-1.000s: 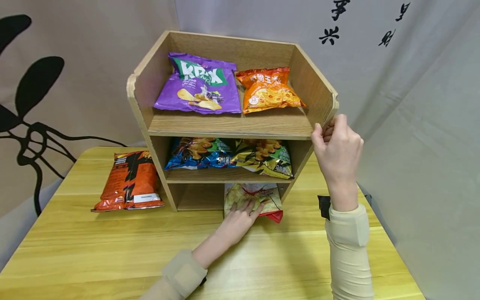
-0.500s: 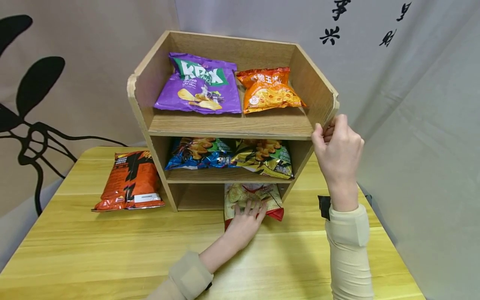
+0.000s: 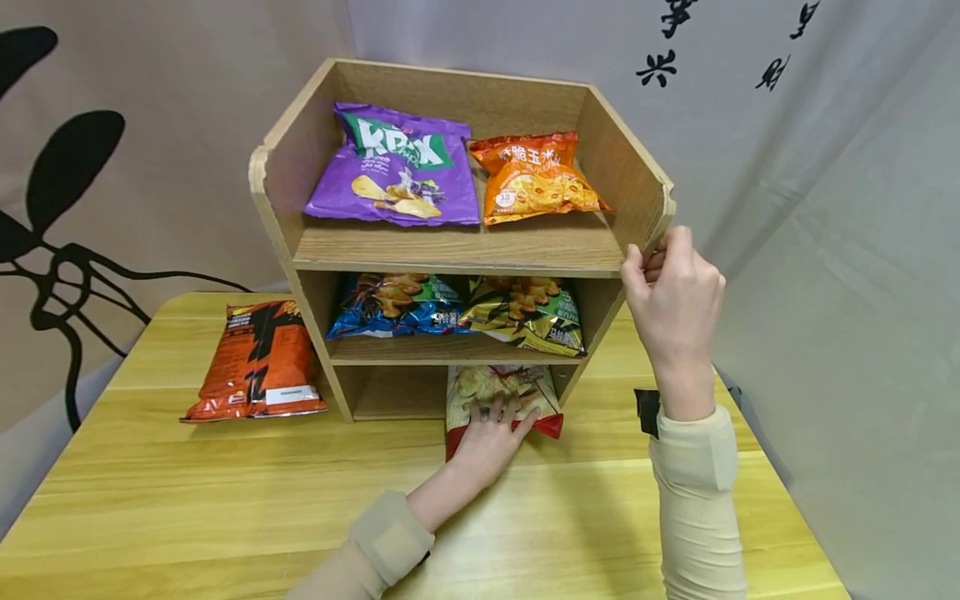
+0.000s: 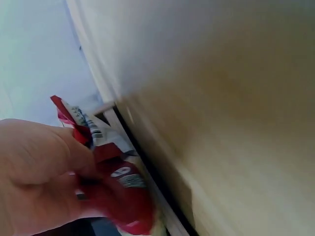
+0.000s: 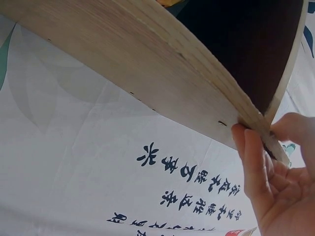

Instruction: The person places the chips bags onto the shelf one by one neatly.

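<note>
In the head view, my left hand rests with spread fingers on the front of a cream and red chip bag. That bag lies in the right part of the bottom level of a wooden shelf, its red end sticking out in front. The left wrist view shows my thumb and fingers against the red end of the chip bag; part of the bag is hidden by the hand. My right hand grips the front edge of the shelf's right side panel, thumb on one face, fingers on the other.
A purple chip bag and an orange snack bag lie on the top level. Blue and yellow bags fill the middle one. An orange-red bag lies on the wooden table, left of the shelf.
My left hand has shifted slightly to the right over the cream and red chip bag, and more of the bag's red front end shows. The right hand keeps its hold on the shelf.
</note>
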The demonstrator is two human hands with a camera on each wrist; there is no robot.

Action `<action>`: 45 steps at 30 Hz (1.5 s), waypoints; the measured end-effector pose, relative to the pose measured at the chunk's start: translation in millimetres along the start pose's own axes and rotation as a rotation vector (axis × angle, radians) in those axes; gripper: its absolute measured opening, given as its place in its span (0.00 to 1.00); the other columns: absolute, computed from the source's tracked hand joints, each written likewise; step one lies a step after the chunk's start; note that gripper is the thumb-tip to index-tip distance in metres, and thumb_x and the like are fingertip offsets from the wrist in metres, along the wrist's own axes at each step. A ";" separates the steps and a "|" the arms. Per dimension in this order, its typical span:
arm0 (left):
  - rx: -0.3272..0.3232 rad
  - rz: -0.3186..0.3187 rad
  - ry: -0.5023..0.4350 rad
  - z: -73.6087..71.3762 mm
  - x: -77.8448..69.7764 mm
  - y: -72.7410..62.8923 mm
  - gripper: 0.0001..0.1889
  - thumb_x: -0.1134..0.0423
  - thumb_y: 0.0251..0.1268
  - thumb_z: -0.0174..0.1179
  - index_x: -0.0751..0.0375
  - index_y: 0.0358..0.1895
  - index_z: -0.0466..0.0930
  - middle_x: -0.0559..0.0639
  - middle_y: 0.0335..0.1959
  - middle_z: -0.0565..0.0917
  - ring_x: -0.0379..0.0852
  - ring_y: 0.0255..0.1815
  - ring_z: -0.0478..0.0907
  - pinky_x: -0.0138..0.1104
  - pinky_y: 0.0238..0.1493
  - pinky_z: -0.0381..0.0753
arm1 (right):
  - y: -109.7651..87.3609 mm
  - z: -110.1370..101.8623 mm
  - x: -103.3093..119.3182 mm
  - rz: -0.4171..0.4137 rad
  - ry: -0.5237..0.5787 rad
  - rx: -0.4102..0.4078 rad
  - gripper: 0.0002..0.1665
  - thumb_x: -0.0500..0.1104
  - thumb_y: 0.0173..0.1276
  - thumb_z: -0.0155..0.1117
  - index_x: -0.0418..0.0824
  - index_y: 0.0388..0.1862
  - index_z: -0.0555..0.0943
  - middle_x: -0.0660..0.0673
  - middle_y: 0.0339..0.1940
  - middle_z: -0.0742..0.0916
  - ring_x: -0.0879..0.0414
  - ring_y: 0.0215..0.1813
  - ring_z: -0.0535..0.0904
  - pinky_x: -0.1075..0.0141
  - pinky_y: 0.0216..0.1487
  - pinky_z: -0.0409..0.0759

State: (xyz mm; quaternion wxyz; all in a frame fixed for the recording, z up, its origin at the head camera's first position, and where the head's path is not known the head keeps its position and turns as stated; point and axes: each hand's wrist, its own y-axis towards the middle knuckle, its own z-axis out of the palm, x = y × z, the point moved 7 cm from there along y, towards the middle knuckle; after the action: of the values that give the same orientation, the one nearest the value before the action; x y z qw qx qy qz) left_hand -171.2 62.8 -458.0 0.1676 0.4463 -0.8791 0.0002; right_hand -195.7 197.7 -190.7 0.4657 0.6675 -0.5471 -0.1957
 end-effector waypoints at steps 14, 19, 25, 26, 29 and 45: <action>0.015 -0.068 -0.034 -4.9 8.3 1.3 0.38 0.54 0.56 0.66 0.42 0.71 0.60 0.53 0.68 0.71 0.51 0.68 0.70 0.53 0.56 0.78 | -1.6 0.9 1.8 0.032 0.020 -0.009 0.12 0.39 0.63 0.56 0.27 0.29 0.73 0.32 0.20 0.84 0.39 0.22 0.81 0.47 0.26 0.77; 0.080 -0.053 -0.037 -5.9 -2.7 -8.8 0.36 0.55 0.60 0.62 0.47 0.73 0.58 0.51 0.70 0.69 0.50 0.69 0.69 0.54 0.56 0.78 | -0.6 0.9 0.7 0.006 0.005 -0.007 0.13 0.39 0.63 0.56 0.28 0.29 0.73 0.32 0.20 0.84 0.39 0.22 0.82 0.48 0.26 0.77; 0.114 -0.029 -0.092 7.4 -5.0 -9.0 0.38 0.57 0.57 0.65 0.46 0.72 0.59 0.52 0.71 0.67 0.53 0.70 0.67 0.52 0.56 0.78 | -1.4 1.9 -0.4 0.033 0.017 -0.011 0.12 0.38 0.62 0.56 0.27 0.29 0.73 0.32 0.20 0.84 0.38 0.22 0.81 0.47 0.26 0.76; 0.114 -0.027 -0.094 8.7 -4.9 -7.8 0.39 0.57 0.56 0.66 0.46 0.72 0.60 0.52 0.71 0.67 0.53 0.70 0.67 0.51 0.56 0.78 | -1.4 1.9 -0.4 0.033 0.018 -0.011 0.12 0.38 0.62 0.56 0.27 0.29 0.73 0.32 0.20 0.84 0.38 0.22 0.81 0.47 0.26 0.76; 0.120 -0.026 -0.087 10.9 -4.2 -4.1 0.41 0.55 0.54 0.67 0.46 0.72 0.59 0.52 0.71 0.66 0.53 0.70 0.67 0.51 0.56 0.79 | -1.0 2.0 -0.7 0.023 0.015 -0.010 0.13 0.39 0.63 0.56 0.27 0.29 0.72 0.32 0.20 0.84 0.39 0.22 0.81 0.48 0.26 0.76; 0.136 0.002 -0.286 -12.1 22.5 -20.4 0.28 0.65 0.64 0.57 0.49 0.68 0.67 0.50 0.67 0.73 0.51 0.66 0.72 0.49 0.59 0.76 | -1.7 1.7 -1.2 0.008 0.014 -0.003 0.13 0.40 0.63 0.57 0.28 0.29 0.73 0.33 0.20 0.85 0.40 0.22 0.82 0.48 0.26 0.77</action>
State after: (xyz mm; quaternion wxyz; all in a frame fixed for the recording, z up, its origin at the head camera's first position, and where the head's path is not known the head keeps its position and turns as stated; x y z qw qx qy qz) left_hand -163.9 34.7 -443.0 0.0101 0.4513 -0.8923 -0.0036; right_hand -196.5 198.1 -193.3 0.4712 0.6660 -0.5461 -0.1901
